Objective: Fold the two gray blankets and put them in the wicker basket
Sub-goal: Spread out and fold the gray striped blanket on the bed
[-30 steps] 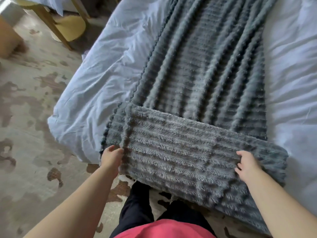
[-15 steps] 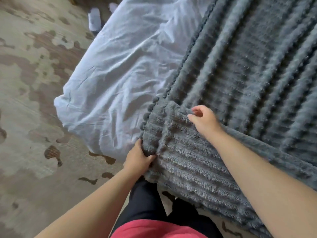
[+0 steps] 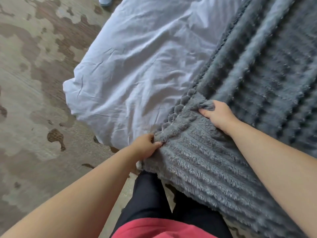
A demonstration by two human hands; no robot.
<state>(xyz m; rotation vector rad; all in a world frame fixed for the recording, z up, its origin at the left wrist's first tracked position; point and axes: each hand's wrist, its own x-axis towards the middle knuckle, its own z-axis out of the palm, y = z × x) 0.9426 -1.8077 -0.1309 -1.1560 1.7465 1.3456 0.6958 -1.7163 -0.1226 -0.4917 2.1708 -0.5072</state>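
Gray blanket (image 3: 257,74) gripped at its folded end

Patterned carpet (image 3: 34,83) fills the left, and the bed's white sheet (image 3: 145,74) lies wrinkled in the middle. Along the sheet's right side stretches the ribbed gray blanket, its near end folded back on itself and hanging off the bed edge over my legs. My right hand (image 3: 217,115) curls round the fold's far corner. My left hand (image 3: 145,148) pinches the near corner, beside the pompom trim (image 3: 180,107).

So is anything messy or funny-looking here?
The folded corner of the gray blanket is bunched up where the left hand and right hand grip it, so its bobbled edge runs crooked there. The white sheet is wrinkled. Nothing looks torn.
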